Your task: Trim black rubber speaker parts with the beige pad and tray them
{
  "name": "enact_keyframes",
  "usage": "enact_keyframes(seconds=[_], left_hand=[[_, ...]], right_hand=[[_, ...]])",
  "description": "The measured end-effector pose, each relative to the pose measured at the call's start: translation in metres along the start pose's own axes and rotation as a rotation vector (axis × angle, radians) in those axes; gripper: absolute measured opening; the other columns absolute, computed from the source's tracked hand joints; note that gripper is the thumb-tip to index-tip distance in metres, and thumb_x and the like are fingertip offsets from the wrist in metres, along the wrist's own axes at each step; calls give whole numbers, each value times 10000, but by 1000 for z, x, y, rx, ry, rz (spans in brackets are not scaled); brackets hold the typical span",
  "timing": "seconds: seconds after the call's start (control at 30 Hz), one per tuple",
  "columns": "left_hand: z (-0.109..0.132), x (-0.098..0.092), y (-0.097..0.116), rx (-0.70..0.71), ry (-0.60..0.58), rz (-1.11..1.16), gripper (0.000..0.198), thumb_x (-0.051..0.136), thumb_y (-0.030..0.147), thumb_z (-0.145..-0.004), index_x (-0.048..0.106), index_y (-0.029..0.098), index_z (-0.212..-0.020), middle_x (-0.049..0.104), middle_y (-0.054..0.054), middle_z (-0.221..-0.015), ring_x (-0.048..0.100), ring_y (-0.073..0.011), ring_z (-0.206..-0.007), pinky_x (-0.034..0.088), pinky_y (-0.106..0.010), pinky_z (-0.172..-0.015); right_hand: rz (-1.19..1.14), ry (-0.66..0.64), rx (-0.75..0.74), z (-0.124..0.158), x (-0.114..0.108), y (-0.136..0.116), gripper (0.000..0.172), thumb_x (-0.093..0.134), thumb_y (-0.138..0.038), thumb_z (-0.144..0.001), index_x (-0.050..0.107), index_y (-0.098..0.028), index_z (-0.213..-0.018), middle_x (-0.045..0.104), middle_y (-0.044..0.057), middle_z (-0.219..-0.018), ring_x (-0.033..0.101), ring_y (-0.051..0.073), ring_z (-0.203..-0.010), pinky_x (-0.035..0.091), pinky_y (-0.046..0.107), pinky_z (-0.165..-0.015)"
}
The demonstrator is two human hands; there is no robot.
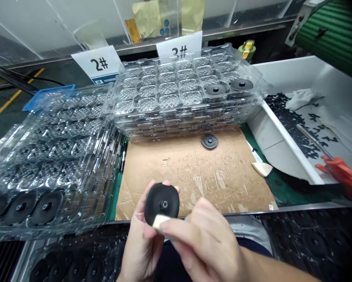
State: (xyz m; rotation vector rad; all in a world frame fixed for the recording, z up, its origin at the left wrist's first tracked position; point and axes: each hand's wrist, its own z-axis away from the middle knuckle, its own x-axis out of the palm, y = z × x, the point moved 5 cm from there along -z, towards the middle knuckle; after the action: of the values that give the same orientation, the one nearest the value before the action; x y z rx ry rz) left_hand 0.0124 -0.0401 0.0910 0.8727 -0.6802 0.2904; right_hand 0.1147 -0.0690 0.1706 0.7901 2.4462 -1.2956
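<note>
My left hand (143,231) grips a round black plastic disc (155,199), its face with a small central stud turned up toward me. My right hand (207,239) pinches a small cream-coloured pad (160,222) between thumb and fingers. The pad meets the disc's near edge, just below the stud. A similar black disc (209,141) lies on the cardboard sheet (176,164) beyond my hands. At the sheet's right edge is a cream wedge-shaped piece (262,169).
Stacked clear blister trays (164,117) stand behind the cardboard, with two black discs in the top one. More trays (76,149) with discs are at left. A white bin (296,152) at right holds small black parts and a red-handled tool (340,172). A green ribbed hose (331,35) hangs above.
</note>
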Motion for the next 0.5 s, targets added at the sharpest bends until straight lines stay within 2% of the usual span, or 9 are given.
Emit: enact_keyframes(seconds=[0.1, 0.17, 0.23, 0.3, 0.37, 0.43, 0.47, 0.5], left_hand=[[0, 4, 1, 24, -27, 16, 512, 768, 264, -594, 616, 348, -1076, 682, 30, -1026, 628, -172, -945, 488, -240, -861], [0, 9, 1, -9, -44, 20, 447, 757, 268, -611, 644, 328, -1040, 700, 33, -944, 630, -164, -937, 489, -216, -849], [1, 12, 3, -46, -29, 22, 383, 746, 280, -625, 669, 313, -999, 702, 31, -957, 620, -173, -972, 481, -214, -866], [2, 11, 7, -81, 9, 17, 372, 753, 278, -615, 678, 319, -977, 691, 26, -1019, 615, -202, -996, 478, -260, -891], [3, 12, 9, -92, 27, 14, 441, 796, 269, -544, 680, 316, -967, 689, 13, -1035, 626, -219, -976, 487, -290, -883], [3, 15, 6, -96, 21, 31, 488, 819, 299, -483, 686, 301, -953, 695, 2, -1021, 633, -203, -961, 497, -256, -847], [3, 18, 3, -100, 24, 33, 464, 805, 325, -506, 687, 294, -954, 700, 2, -1004, 637, -188, -950, 500, -241, -831], [3, 20, 0, -106, 33, 31, 405, 770, 352, -566, 686, 286, -957, 706, 6, -973, 643, -172, -931, 505, -237, -815]], right_hand=[[12, -15, 43, -6, 0, 1, 240, 442, -96, -836, 566, -79, -1040, 637, 67, -799, 527, 143, -649, 381, 312, -603], [40, -1, 57, -14, -2, 2, 260, 439, -111, -844, 553, -61, -1072, 637, 88, -851, 535, 161, -691, 388, 333, -637], [30, -13, 28, -15, -6, 1, 264, 427, -131, -859, 558, -71, -1079, 629, 74, -786, 535, 168, -685, 395, 333, -643], [9, -91, 17, -6, -9, 0, 239, 427, -129, -858, 577, -106, -1043, 617, 48, -727, 532, 156, -661, 400, 310, -631], [43, -136, 85, 6, -17, 5, 223, 447, -112, -845, 584, -128, -1020, 613, 33, -730, 523, 139, -642, 398, 286, -619], [140, -123, 177, 9, -27, 10, 247, 463, -94, -836, 586, -131, -1046, 607, 34, -752, 509, 135, -641, 391, 282, -616], [177, -114, 174, 6, -30, 10, 245, 471, -108, -842, 595, -140, -1051, 599, 32, -742, 502, 138, -644, 387, 284, -616], [178, -117, 108, 0, -31, 8, 234, 476, -134, -856, 609, -157, -1048, 582, 20, -705, 490, 136, -635, 383, 283, -610]])
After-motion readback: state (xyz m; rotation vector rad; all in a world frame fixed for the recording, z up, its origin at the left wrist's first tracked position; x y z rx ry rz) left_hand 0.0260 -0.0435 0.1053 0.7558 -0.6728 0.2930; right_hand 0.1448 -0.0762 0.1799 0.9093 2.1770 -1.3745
